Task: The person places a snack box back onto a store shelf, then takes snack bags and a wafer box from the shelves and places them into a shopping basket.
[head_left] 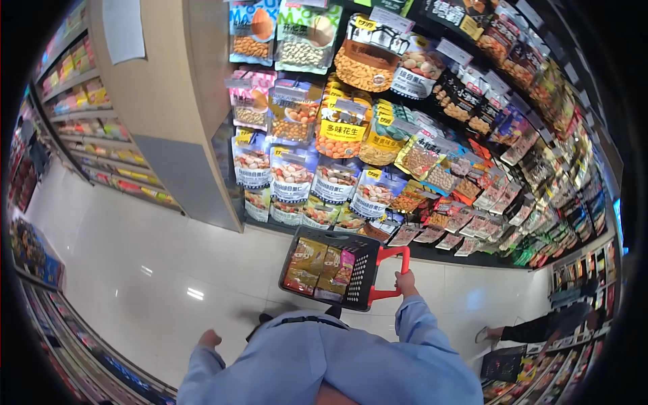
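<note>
My right hand (406, 282) is closed around the red handle (395, 293) of a dark grey shopping basket (364, 273). Inside the basket lie several brown-gold snack packets (307, 260) and a small pink packet (345, 267). Off to the left of my body hangs my left hand (210, 338), away from the basket and the shelves. It is seen from above and its fingers are mostly hidden, so whether it is open or closed does not show.
Ahead, a display wall holds hanging bags of nuts (341, 128) in several rows. A wooden pillar (162, 101) stands left of it. Shelves (111, 135) line the far left. At the lower right, a person (557, 322) is beside a dark basket (503, 364). Glossy tiled floor (148, 270) runs between the shelves.
</note>
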The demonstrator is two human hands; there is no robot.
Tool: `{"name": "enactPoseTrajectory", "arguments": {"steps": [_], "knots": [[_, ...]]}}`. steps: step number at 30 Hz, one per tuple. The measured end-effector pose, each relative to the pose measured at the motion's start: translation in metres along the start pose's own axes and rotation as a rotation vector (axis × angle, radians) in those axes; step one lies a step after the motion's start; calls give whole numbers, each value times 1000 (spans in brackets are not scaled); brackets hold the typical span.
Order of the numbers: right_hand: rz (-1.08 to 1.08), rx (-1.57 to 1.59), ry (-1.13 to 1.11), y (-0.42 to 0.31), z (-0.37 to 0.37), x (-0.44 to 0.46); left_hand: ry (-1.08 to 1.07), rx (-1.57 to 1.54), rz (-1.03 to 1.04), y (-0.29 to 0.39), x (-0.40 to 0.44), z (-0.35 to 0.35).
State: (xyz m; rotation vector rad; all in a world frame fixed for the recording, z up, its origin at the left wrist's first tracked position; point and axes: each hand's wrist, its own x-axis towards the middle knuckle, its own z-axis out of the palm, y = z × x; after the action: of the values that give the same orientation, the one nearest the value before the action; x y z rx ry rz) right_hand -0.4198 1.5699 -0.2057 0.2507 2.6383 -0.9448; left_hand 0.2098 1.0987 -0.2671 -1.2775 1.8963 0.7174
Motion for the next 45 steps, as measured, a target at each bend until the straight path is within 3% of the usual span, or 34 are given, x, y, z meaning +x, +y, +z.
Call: {"name": "enactPoseTrajectory", "arguments": {"steps": [2,5,12,20,23,24,25,26,27,29,31,32,33,34,36,38,42,45], "knots": [[-1,108,-89,-25,11,-20,120,-161,-29,-41,12,19],[-23,118,-117,-63,25,-49,108,-226,-13,-49,26,42],[-130,158,-171,-98,67,-68,-96,-227,357,83,18,43],[-219,171,-266,-122,107,-69,107,-252,632,251,32,-93],[-303,54,-158,-134,116,-79,118,-361,693,327,60,-164],[-299,82,-184,-136,118,-78,255,-331,824,368,7,-204],[-297,111,-210,-138,122,-79,246,-516,961,395,30,-221],[-295,139,-233,-141,125,-79,276,-430,877,424,59,-247],[-298,152,-245,-145,127,-81,320,-526,952,460,37,-275],[-298,173,-272,-151,128,-86,540,-349,986,521,37,-332],[-339,214,-262,-157,131,-89,612,-591,1136,576,43,-373],[-357,232,-256,-159,133,-90,617,-597,1061,597,-1,-395],[-359,229,-258,-159,137,-89,582,-807,1071,617,-30,-407],[-361,225,-257,-159,141,-89,725,-788,1263,635,2,-425],[-350,220,-259,-162,145,-87,533,-1026,1413,661,19,-451],[-322,218,-267,-165,142,-90,521,-781,953,663,16,-469],[-264,177,-211,-168,153,-93,216,-1097,1281,655,5,-459],[-203,125,-220,-174,149,-97,-146,-1240,1349,640,-29,-459]]}}
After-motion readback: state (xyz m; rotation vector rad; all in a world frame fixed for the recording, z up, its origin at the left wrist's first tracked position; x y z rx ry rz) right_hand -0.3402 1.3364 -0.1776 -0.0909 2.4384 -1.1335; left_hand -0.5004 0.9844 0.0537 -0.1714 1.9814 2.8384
